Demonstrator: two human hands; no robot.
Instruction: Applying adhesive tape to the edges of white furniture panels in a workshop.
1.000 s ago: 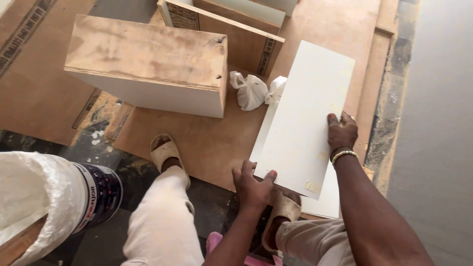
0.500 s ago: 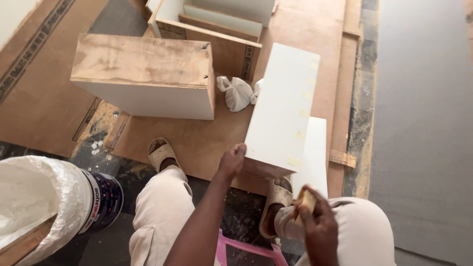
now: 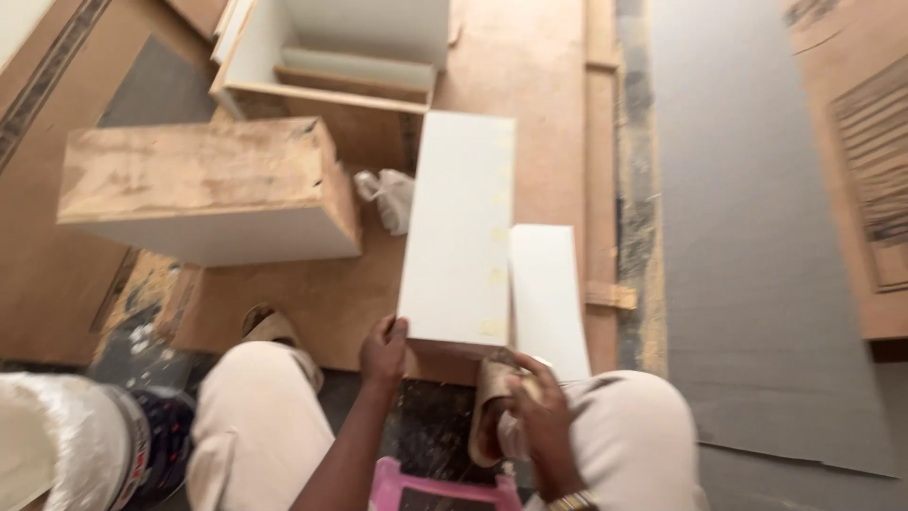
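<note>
Your left hand (image 3: 383,352) clasps the near corner of the white panel (image 3: 459,237), likely steadying it flat on the floor; your right hand (image 3: 541,416), just below that panel's near edge, is clenched around a small pale block (image 3: 525,386); open white cabinet box (image 3: 331,57) beyond the panel holds one shelf.

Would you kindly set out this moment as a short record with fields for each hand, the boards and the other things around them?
Left hand: the left hand grips the near edge of the large white board.
Right hand: the right hand holds a small tan piece; what it is cannot be told.
Second board: a narrower white board lies beside the large one, on its right.
Surface: brown floor sheet.
Nearby: a wooden box, an open white cabinet, a crumpled plastic bag, a bucket.
</note>
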